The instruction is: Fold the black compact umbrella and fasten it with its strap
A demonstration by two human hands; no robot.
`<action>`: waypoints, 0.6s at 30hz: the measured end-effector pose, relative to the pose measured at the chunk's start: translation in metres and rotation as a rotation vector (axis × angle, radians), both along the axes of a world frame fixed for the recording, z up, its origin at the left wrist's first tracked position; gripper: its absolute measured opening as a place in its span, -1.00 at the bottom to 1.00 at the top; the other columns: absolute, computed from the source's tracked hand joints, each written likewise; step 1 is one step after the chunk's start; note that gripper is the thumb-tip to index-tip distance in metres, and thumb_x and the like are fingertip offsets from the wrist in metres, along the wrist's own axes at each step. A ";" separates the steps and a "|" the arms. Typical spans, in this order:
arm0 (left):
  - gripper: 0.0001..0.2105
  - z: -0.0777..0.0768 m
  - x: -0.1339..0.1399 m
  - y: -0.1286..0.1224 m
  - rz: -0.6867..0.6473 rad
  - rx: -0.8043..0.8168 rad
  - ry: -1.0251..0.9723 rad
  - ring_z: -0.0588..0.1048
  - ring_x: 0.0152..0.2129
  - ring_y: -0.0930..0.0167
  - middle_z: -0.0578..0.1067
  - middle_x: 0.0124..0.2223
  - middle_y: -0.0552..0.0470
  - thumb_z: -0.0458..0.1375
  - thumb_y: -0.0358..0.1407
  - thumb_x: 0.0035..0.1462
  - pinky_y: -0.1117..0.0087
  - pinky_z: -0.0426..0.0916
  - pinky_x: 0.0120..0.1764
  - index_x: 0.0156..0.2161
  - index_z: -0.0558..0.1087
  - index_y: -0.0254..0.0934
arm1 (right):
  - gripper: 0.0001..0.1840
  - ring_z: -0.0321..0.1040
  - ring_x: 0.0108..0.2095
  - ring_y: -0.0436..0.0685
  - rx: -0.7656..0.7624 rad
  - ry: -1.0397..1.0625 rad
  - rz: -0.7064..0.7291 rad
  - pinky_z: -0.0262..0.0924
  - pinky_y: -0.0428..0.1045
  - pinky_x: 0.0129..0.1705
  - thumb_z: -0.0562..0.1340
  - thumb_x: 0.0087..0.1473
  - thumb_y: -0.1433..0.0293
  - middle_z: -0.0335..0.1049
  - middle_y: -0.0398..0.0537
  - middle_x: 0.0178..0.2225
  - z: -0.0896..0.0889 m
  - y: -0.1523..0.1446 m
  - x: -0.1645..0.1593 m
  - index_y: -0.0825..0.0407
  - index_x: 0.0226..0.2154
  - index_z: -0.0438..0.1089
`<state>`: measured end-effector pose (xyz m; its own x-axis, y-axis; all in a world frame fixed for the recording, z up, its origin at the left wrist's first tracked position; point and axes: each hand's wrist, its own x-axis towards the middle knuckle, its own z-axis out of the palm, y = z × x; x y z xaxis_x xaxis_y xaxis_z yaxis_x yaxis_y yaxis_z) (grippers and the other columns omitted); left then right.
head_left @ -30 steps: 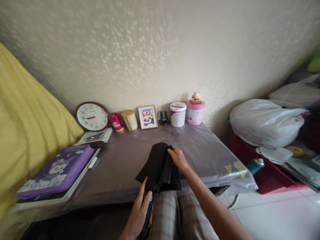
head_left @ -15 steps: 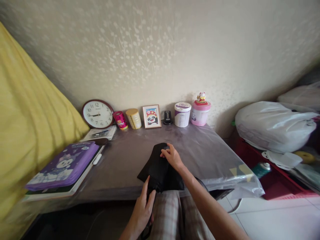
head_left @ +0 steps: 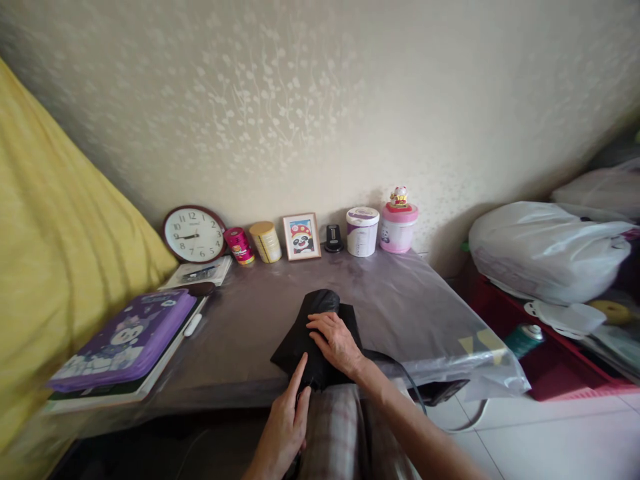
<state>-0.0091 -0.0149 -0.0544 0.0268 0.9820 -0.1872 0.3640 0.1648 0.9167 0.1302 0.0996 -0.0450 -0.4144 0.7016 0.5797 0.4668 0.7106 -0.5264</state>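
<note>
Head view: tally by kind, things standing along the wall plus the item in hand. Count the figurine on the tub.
Clock: 1
Containers (magenta can, yellow-lidded canister, white tub, pink tub): 4
Picture frame: 1
Small black device: 1
Figurine: 1
Black umbrella: 1
Total: 9

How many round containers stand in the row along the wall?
4: from left to right, magenta can, yellow-lidded canister, white tub and pink-lidded tub.

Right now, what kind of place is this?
Probably a room in someone's home: a round white clock with a dark red rim, a rectangular brown-framed panda picture and a purple cartoon-printed case share a plastic-covered grey table.
</note>
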 end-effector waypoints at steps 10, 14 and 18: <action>-0.36 -0.004 0.000 0.000 -0.002 -0.025 0.006 0.26 -0.85 0.52 0.35 -0.63 0.21 -0.17 0.02 0.17 0.54 0.23 -0.74 0.27 -0.21 -0.19 | -0.67 0.18 0.03 0.11 0.038 -0.009 -0.063 0.10 0.13 0.06 0.01 0.14 0.52 0.31 0.00 -0.01 -0.022 0.019 0.019 -0.01 -0.08 0.31; -0.38 -0.003 -0.001 -0.002 -0.010 -0.009 -0.015 0.26 -0.82 0.50 0.31 -0.67 0.23 -0.16 0.02 0.17 0.50 0.27 -0.69 0.26 -0.16 -0.18 | -0.62 0.21 0.02 0.14 -0.045 -0.065 -0.177 0.10 0.13 0.06 0.02 0.07 0.56 0.30 0.06 0.01 -0.022 0.070 0.031 0.04 -0.08 0.32; -0.37 -0.002 -0.002 -0.002 -0.013 -0.033 -0.035 0.25 -0.82 0.49 0.29 -0.69 0.23 -0.17 0.03 0.17 0.50 0.25 -0.69 0.27 -0.18 -0.19 | -0.60 0.33 -0.13 0.09 -0.131 0.100 -0.318 0.19 0.07 -0.01 -0.03 0.02 0.60 0.41 0.03 -0.17 -0.015 0.078 0.043 0.05 -0.16 0.36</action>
